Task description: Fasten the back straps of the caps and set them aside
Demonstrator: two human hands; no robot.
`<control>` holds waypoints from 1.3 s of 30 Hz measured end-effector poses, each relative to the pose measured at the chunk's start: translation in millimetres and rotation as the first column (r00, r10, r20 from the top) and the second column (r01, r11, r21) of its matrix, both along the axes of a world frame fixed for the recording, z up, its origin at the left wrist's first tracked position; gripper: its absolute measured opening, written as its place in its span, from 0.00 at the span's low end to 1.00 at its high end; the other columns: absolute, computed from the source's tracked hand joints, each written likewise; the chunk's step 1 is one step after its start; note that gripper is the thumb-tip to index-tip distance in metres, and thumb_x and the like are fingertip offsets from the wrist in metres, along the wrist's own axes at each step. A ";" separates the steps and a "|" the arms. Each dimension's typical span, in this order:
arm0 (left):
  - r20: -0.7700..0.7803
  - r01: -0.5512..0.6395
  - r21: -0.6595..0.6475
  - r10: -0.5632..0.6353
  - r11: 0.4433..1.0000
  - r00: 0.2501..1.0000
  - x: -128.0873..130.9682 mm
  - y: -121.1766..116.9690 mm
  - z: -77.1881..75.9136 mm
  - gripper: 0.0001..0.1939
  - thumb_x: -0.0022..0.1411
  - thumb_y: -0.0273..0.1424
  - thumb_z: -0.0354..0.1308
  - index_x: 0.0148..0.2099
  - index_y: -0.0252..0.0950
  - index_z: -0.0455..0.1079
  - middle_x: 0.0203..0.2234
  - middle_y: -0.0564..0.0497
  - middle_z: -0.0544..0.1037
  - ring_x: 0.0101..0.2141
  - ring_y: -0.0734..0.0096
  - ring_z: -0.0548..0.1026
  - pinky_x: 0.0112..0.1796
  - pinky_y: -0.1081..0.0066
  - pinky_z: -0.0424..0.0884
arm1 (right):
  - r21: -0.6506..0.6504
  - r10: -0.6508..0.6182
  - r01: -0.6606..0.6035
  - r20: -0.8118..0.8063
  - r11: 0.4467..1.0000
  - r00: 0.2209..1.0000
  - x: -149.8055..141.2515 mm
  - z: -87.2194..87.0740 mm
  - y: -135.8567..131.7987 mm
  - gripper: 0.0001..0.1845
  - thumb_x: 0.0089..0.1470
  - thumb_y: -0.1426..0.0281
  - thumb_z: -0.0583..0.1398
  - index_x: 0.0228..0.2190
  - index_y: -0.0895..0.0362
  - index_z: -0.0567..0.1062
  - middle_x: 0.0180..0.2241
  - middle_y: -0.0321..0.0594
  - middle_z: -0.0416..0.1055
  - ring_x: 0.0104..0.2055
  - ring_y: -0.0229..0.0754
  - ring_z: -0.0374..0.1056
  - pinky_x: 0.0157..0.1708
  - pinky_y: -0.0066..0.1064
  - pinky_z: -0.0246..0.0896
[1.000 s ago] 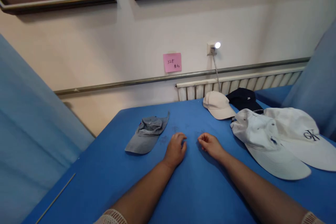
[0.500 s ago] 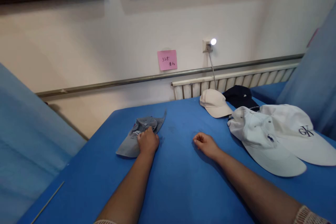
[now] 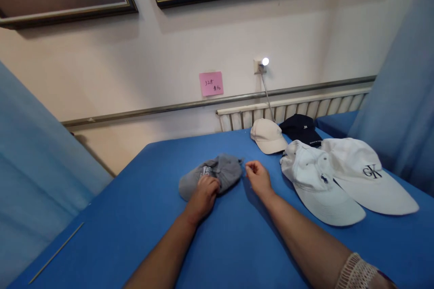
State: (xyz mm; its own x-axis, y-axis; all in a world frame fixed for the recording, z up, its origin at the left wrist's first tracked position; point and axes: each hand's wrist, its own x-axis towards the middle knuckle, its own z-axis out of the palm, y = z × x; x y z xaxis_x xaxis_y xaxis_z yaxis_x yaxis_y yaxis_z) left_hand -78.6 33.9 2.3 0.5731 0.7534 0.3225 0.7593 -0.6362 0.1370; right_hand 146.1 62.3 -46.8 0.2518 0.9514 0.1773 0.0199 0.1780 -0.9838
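A grey baseball cap with white lettering rests on the blue surface in front of me, its brim pointing left and its crown slightly crumpled. My left hand grips the cap's near side where brim meets crown, fingers curled over the edge. Just off the back end of the cap, by its strap, is my right hand. Its fingers are pinched together, and whether the strap end is between them is too small to see.
To the right lie a pale mint cap, a white cap, a beige cap and a black cap. A thin stick lies at the left edge. Behind are a radiator and wall rail; a blue curtain hangs left.
The grey cap has moved right with my left hand and turned, its crown fuller. My right hand has come up beside the cap's back end. The view has shifted slightly.
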 end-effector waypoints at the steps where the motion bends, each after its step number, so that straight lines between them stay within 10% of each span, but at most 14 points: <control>1: 0.016 0.022 0.027 -0.022 0.999 1.000 1.6 -4.1 1.5 0.12 0.60 0.23 0.46 0.32 0.39 0.69 0.39 0.49 0.76 0.43 0.65 0.70 0.52 0.60 0.62 | 0.018 -0.060 0.060 -0.013 0.998 0.998 5.7 1.8 1.6 0.13 0.49 0.62 0.55 0.34 0.56 0.71 0.28 0.38 0.71 0.27 0.39 0.66 0.30 0.29 0.62; 6: 0.179 -0.351 0.136 0.326 0.926 0.928 -19.6 7.0 4.0 0.10 0.57 0.23 0.49 0.31 0.39 0.69 0.48 0.48 0.74 0.52 0.59 0.66 0.54 0.55 0.61 | 0.002 -0.245 0.245 0.050 0.969 0.968 26.8 1.4 6.0 0.15 0.51 0.65 0.53 0.40 0.58 0.70 0.34 0.43 0.73 0.32 0.42 0.70 0.33 0.32 0.65; 13: 0.332 -0.578 -0.001 0.545 0.816 0.770 -54.1 35.1 -9.2 0.12 0.50 0.18 0.46 0.28 0.37 0.67 0.45 0.45 0.75 0.48 0.62 0.71 0.52 0.61 0.65 | 0.034 -0.064 0.056 0.290 0.998 0.955 13.7 -6.4 -0.6 0.10 0.49 0.73 0.56 0.33 0.55 0.76 0.39 0.42 0.75 0.42 0.43 0.70 0.45 0.35 0.63; 23: 0.193 -0.092 0.067 0.077 0.994 0.978 15.7 -2.5 -8.3 0.15 0.57 0.24 0.52 0.45 0.40 0.71 0.53 0.46 0.71 0.56 0.58 0.65 0.56 0.54 0.60 | -0.130 0.192 -0.159 0.848 0.979 0.494 -10.9 3.4 -8.7 0.24 0.58 0.66 0.55 0.56 0.48 0.66 0.64 0.46 0.54 0.63 0.52 0.51 0.57 0.48 0.47; 32: 0.157 -0.190 -0.020 0.191 0.982 0.969 7.0 11.1 -12.2 0.12 0.57 0.21 0.50 0.38 0.40 0.72 0.36 0.49 0.78 0.42 0.62 0.72 0.52 0.56 0.62 | -0.015 0.038 -0.044 0.814 0.999 0.579 3.7 17.8 -6.9 0.15 0.60 0.71 0.51 0.43 0.56 0.75 0.45 0.47 0.74 0.48 0.48 0.66 0.49 0.37 0.54; 39: 0.302 -0.149 -0.042 0.155 0.988 0.941 2.6 12.3 -7.8 0.10 0.55 0.20 0.49 0.32 0.39 0.68 0.38 0.51 0.77 0.45 0.65 0.72 0.51 0.60 0.63 | 0.088 -0.046 -0.079 0.905 0.993 0.424 20.2 59.8 -44.8 0.19 0.61 0.62 0.51 0.23 0.54 0.74 0.28 0.45 0.73 0.32 0.46 0.67 0.36 0.36 0.54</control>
State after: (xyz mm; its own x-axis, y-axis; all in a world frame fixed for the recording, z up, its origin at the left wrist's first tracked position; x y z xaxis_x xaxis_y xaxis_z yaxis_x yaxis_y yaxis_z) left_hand -76.0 46.2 -5.5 0.3281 0.8311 0.4491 0.7673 -0.5118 0.3864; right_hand 166.3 17.5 13.0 -0.1289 0.9136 0.3856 0.8821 0.2832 -0.3764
